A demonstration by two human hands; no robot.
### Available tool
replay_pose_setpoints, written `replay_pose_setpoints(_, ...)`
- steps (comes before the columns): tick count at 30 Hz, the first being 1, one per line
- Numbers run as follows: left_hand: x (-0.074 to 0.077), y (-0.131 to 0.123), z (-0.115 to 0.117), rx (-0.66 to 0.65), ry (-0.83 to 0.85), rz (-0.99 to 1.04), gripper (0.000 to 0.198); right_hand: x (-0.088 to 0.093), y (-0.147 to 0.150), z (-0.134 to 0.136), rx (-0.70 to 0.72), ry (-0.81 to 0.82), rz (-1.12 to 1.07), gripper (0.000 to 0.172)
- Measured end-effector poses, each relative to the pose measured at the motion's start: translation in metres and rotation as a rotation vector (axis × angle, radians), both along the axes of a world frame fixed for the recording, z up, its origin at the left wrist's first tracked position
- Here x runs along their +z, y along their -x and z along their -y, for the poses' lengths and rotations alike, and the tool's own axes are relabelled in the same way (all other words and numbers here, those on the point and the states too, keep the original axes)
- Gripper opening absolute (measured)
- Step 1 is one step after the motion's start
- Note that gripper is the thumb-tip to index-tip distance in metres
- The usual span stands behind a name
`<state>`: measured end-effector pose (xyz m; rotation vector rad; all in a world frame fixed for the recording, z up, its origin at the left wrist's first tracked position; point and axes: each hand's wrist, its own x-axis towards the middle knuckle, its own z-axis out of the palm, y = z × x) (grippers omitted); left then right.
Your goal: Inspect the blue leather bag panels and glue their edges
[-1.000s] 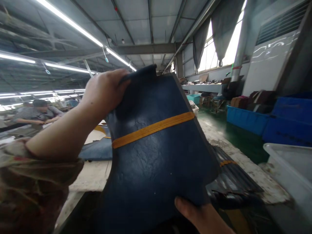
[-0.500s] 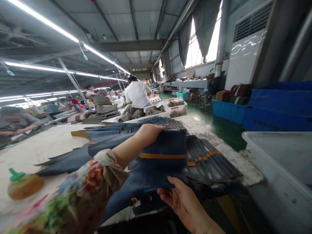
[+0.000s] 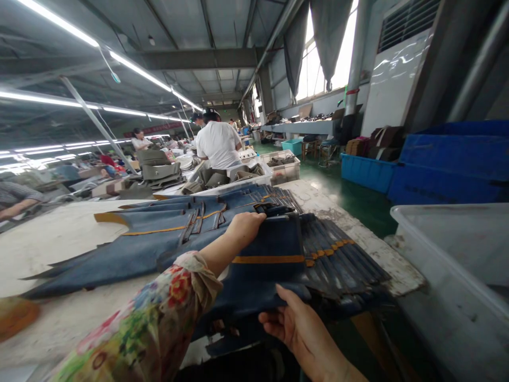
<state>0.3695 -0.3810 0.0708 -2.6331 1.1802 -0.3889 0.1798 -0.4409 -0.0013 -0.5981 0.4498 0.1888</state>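
Note:
A dark blue leather-like panel [image 3: 270, 241] with an orange stripe lies in front of me at the table's near edge. My left hand [image 3: 247, 225] reaches across and is closed on its far edge. Nearer to me, my right hand [image 3: 294, 321] pinches the near edge between thumb and fingers. To the right, similar panels [image 3: 338, 262] with orange strips overlap in a fanned row. More blue panels [image 3: 147, 260] spread over the table on the left, their orange stripes and dark strap-like strips showing. The panel's underside is hidden.
The table [image 3: 71, 318] has a worn, pale top. A translucent tub [image 3: 449, 254] stands at right, with blue crates [image 3: 453, 159] behind it. Beyond the panels are a bin of grey-brown pieces [image 3: 218, 178] and a person in white [image 3: 218, 143]. An orange object [image 3: 16, 315] sits at left.
The view has shifted a little. The blue panels at left now lie flatter, with a longer orange stripe and strips exposed. Both hands keep hold of the same panel.

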Motion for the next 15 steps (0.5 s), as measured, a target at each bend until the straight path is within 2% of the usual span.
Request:
replay_pose_setpoints(4, -0.030, 0.003, 0.000, -0.005, 0.016, -0.070, 0.037, -0.009, 0.001, 0.003, 0.013, -0.032, -0.050, 0.033)
replay_pose_setpoints(8, -0.059, 0.012, -0.002, -0.033, -0.036, -0.149, 0.034, -0.013, 0.003, 0.007, 0.056, -0.050, -0.066, 0.040)
replay_pose_setpoints(12, -0.084, 0.022, -0.002, -0.085, -0.117, -0.232, 0.030, -0.012, 0.003, 0.008, 0.099, -0.050, -0.052, 0.043)
replay_pose_setpoints(15, -0.098, 0.017, 0.001, -0.065, -0.143, -0.268, 0.035, -0.012, 0.003, 0.008, 0.118, -0.044, -0.038, 0.043)
